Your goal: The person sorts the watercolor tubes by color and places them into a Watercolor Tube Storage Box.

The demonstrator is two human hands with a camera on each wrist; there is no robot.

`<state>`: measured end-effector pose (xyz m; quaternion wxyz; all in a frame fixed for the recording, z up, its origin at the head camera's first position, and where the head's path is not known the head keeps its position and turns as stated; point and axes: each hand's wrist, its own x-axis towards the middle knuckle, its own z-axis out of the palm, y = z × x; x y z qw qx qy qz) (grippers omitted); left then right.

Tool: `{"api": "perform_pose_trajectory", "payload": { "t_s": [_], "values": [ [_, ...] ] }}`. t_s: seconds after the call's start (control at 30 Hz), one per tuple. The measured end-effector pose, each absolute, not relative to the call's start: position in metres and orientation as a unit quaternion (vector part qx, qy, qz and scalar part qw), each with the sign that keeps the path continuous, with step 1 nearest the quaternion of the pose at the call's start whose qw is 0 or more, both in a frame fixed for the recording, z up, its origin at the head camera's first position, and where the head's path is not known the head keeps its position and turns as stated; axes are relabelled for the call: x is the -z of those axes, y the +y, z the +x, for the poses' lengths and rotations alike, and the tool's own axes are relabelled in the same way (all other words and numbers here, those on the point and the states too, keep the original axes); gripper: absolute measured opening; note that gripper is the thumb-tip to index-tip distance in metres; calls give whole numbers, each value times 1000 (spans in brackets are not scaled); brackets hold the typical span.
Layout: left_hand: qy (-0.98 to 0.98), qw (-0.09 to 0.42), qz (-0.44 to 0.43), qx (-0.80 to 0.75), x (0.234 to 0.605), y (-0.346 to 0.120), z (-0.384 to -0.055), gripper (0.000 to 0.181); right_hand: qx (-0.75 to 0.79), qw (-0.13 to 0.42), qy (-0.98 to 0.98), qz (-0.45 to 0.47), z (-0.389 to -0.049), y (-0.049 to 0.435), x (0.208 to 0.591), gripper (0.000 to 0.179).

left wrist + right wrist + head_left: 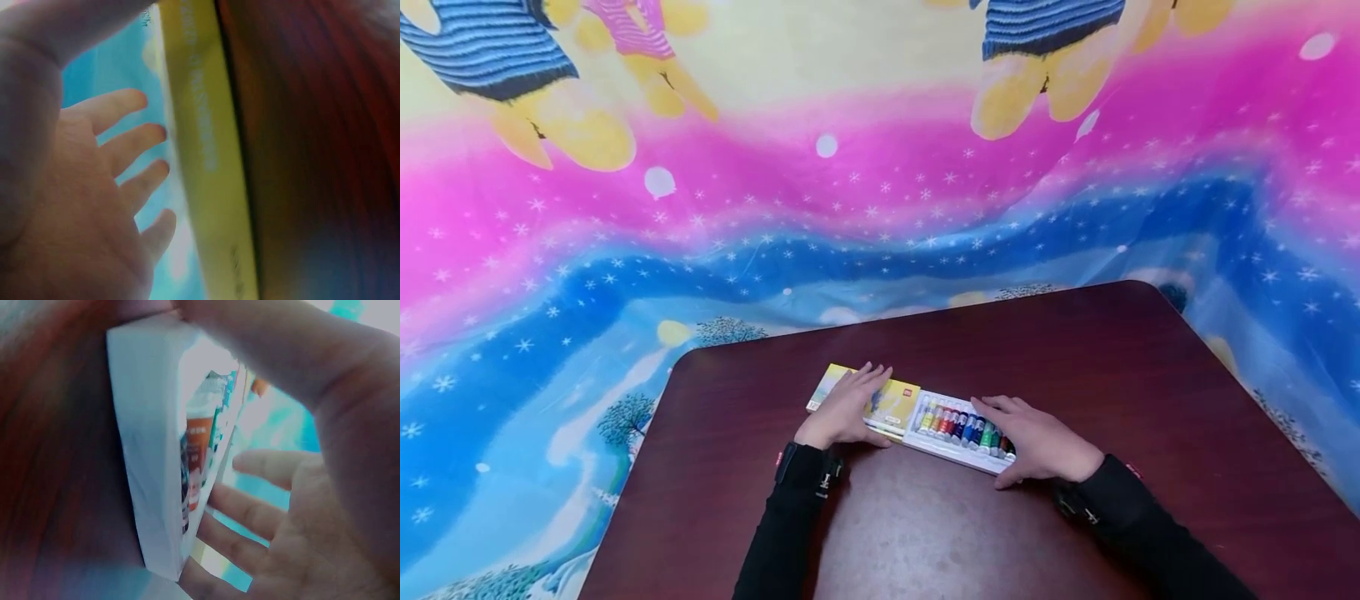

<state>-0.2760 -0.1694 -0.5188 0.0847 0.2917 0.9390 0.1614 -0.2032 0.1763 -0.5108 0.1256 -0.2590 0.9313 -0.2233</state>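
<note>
A white tray [955, 454] of small paint tubes [966, 429] sits partly out of its yellow cardboard sleeve [898, 404] on the table. My left hand [842, 408] lies over the sleeve, fingers spread across its top and thumb low along the near side. The left wrist view shows these fingertips right at the upper edge of the yellow side panel [206, 156]. At the tray's outer end, my right hand [1041, 442] grips it, thumb at the near corner and fingers at the far edge. An orange-brown tube [199, 456] shows inside the tray in the right wrist view.
The dark red-brown table [737, 433] has rounded far corners and a glossy patch of light in front of the box. Behind it hangs a printed cloth [880, 192] in pink and blue, reaching down past the table's far and left edges.
</note>
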Motion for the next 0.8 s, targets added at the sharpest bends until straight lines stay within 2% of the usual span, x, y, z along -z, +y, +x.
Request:
{"api": "perform_pose_trajectory", "payload": {
  "t_s": [0.1, 0.5, 0.8],
  "values": [
    [942, 87, 288, -152, 521, -168, -277, 117, 211, 112, 939, -247, -204, 171, 514, 114],
    [941, 42, 306, -138, 526, -168, -276, 111, 196, 99, 937, -271, -207, 175, 514, 114],
    [939, 47, 312, -137, 525, -160, -275, 111, 200, 90, 938, -269, -206, 170, 518, 115]
  ]
}}
